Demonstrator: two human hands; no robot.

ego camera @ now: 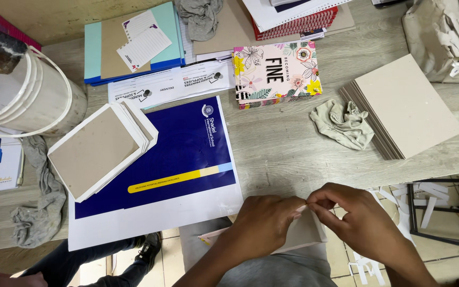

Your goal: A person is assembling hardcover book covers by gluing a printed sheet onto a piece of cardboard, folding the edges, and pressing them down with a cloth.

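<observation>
Grey-brown wood makes up the workbench (288,154), the landmark for everything here. Largest on it is the blue and white printed sheet (187,159), lying left of centre with its near edge overhanging the bench's front. On that sheet's left part rests a fanned stack of white-edged boards (99,149). At the bench's far left stands a white bucket (22,98); what it holds cannot be made out from this angle. On the right side lies a neat stack of grey boards (405,106), with a crumpled grey rag (343,123) just beside it toward the middle. Behind centre sits a pile of flowered notebooks (277,72).

Just off the bench's front edge, over the person's lap, is a small pale board (306,234), tilted, its long axis running roughly left to right. It lies directly under both hands. The left hand (264,223) covers its left part, fingers curled and pinching at the top edge. The right hand (354,215) meets it there, thumb and forefinger closed narrowly on the same edge, fingertips of the two hands touching. Both are equally near.
</observation>
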